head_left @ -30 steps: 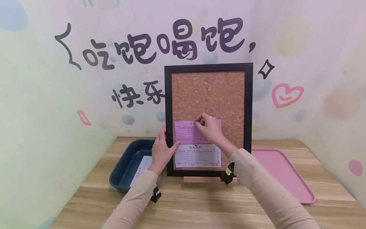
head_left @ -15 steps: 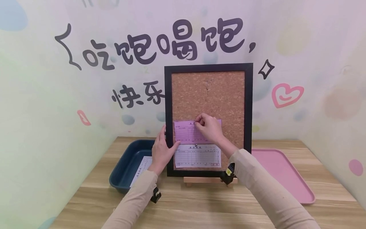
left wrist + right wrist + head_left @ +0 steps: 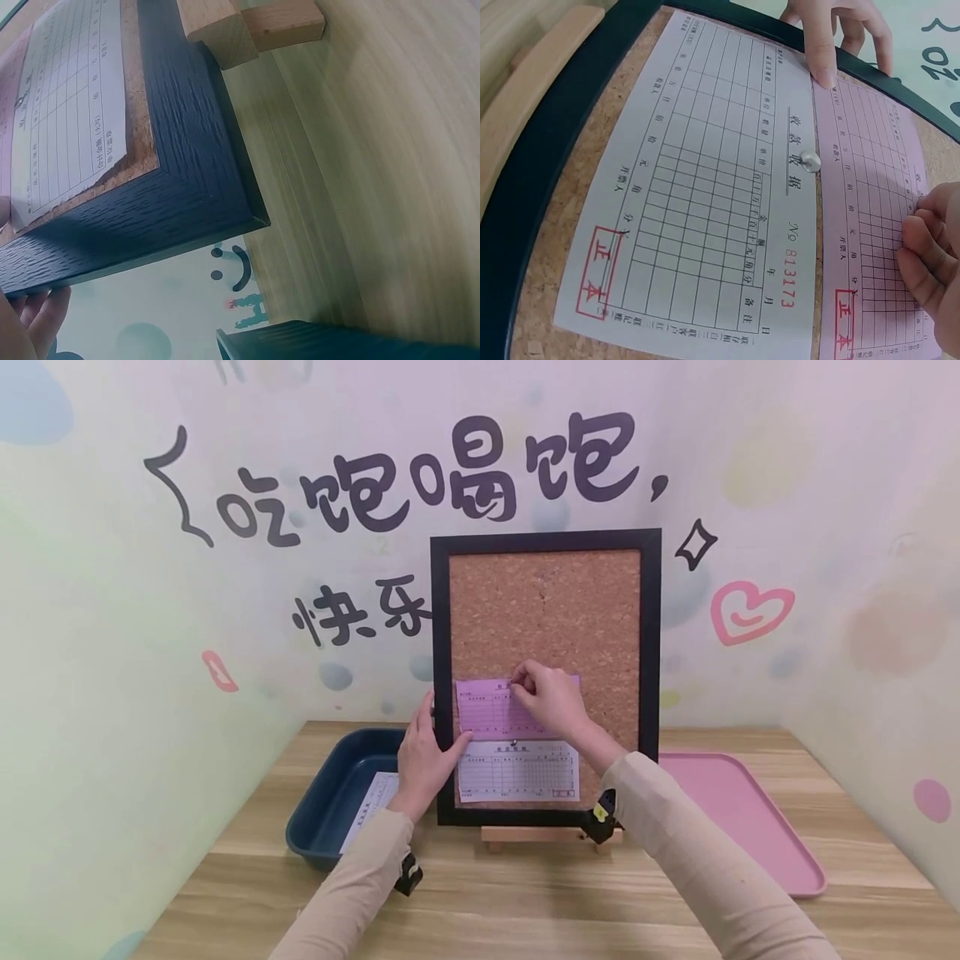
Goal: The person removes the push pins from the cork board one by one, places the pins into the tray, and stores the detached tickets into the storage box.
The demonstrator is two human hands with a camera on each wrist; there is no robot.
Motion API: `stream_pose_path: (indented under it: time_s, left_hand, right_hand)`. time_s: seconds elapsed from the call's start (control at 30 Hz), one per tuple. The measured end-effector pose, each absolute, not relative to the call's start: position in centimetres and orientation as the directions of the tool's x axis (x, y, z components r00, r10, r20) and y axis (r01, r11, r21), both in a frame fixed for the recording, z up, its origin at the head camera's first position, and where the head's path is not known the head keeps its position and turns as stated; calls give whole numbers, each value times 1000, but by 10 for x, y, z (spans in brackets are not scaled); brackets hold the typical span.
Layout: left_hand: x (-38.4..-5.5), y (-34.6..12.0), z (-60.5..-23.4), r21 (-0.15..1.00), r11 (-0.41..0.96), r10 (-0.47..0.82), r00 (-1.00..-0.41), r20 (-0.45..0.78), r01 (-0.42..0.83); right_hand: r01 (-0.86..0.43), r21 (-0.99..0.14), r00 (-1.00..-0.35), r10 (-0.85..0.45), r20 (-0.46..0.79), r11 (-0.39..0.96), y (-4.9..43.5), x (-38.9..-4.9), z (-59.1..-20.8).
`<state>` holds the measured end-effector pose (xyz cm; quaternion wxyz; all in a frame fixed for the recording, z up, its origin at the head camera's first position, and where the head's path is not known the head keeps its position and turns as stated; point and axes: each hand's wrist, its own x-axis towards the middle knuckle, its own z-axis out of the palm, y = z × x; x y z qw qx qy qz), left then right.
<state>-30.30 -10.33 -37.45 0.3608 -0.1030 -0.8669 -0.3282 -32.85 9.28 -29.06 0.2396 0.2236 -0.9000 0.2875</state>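
A black-framed cork board (image 3: 547, 610) stands upright on a small wooden easel (image 3: 551, 834). On its lower half, a pink receipt slip (image 3: 483, 708) lies just above a white receipt slip (image 3: 517, 772). A clear pushpin (image 3: 810, 161) sits at the white slip's top edge. My left hand (image 3: 427, 756) grips the frame's left side, fingers behind it and thumb in front, its tip at the pink slip's lower left corner. At the pink slip's top middle, my right hand (image 3: 551, 697) pinches a small pin with thumb and forefinger; the fingertips hide most of it.
A dark blue bin (image 3: 315, 810) with a white slip (image 3: 375, 802) inside stands left of the board, partly behind the left arm. To the right, a pink tray (image 3: 738, 810) lies flat on the wooden table (image 3: 517, 910). A printed wall rises behind.
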Motion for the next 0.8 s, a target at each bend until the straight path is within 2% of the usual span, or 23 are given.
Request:
stream_pose_path:
  time_s: [0.57,0.8]
  left_hand:
    - [-303,-103,-372,498,768,-65,-724,686,403]
    - [-302,-102,-373,511,762,-69,-735,674,397]
  right_hand:
    - [-592,-338,-720,-293,629,732,94,-332,-294]
    - [-592,-357,-729,-291,619,723,94,-331,-294]
